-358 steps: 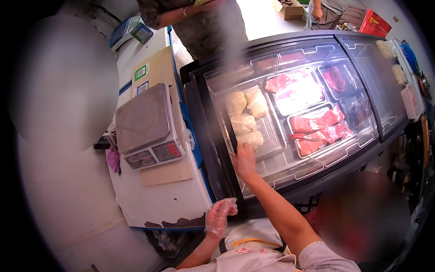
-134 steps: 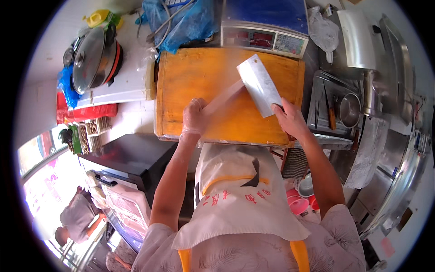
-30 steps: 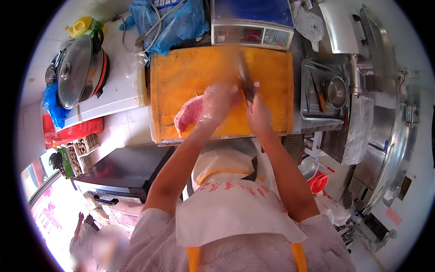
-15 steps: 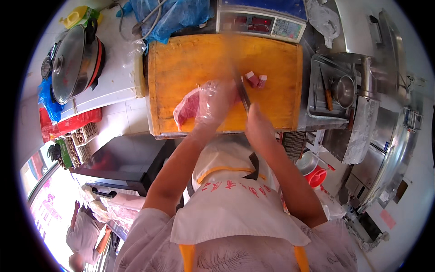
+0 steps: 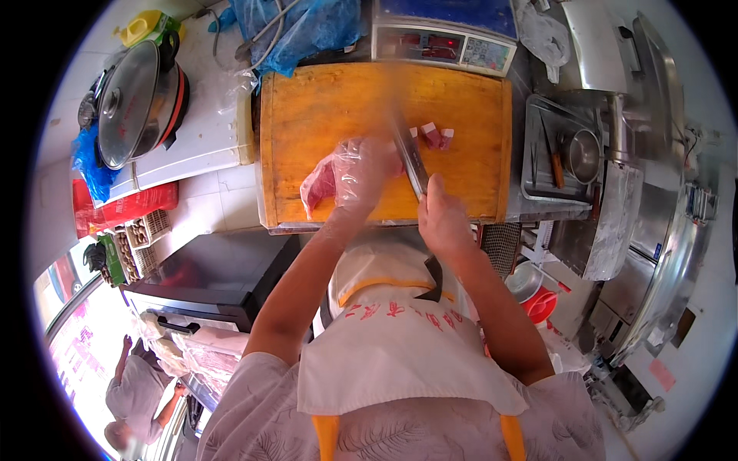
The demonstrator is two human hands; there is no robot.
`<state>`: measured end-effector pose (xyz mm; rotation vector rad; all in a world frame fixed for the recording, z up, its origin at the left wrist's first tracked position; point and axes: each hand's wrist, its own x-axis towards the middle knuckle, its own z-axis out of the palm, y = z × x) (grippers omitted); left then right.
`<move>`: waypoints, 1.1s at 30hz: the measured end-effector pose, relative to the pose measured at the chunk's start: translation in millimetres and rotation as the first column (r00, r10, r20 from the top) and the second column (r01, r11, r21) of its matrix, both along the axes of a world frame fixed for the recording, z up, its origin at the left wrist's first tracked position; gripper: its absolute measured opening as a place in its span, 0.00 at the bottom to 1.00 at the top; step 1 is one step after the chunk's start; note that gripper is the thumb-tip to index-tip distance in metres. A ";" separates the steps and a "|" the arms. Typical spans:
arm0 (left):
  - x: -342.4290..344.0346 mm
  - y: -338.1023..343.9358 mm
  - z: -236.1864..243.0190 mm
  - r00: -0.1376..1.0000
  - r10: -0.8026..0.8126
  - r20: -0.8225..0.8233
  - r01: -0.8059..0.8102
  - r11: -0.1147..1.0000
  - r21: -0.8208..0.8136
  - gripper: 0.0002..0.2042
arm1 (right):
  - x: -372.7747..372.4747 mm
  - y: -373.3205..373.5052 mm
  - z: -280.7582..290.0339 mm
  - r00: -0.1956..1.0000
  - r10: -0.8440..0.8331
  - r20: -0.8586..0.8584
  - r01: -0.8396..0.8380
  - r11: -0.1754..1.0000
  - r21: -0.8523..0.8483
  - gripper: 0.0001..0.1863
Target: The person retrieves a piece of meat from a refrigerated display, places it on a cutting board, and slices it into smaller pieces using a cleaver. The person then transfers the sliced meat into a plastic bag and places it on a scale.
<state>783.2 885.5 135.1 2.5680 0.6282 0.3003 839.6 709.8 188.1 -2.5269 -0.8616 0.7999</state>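
Note:
My left hand [image 5: 358, 173], in a clear plastic glove, presses on a slab of raw pink meat [image 5: 318, 192] lying on the wooden cutting board [image 5: 296, 100]. My right hand [image 5: 440, 217] grips the handle of a cleaver [image 5: 412, 160], whose blade stands on edge just right of my gloved fingers. Part of the blade and the meat around it are blurred or covered. Small cut pieces with white fat [image 5: 432, 135] lie to the right of the blade.
Beyond the board are a scale [image 5: 443, 44] and blue bags [image 5: 284, 31]. A lidded pan [image 5: 127, 107] sits left, a steel tray [image 5: 546, 184] with knife and bowl [image 5: 580, 154] right. A dark display case [image 5: 207, 273] is lower left; another person [image 5: 134, 392] is near it.
Since the display case and the empty board earlier, meat has come under my left hand and the cleaver. Over the last second, more small pieces have appeared right of the blade.

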 end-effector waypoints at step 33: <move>-25.0 12.9 2.2 0.983 0.169 -0.065 -0.177 0.975 -0.137 0.07 | -22.5 9.7 -54.2 0.994 -0.064 0.083 0.063 0.998 0.018 0.23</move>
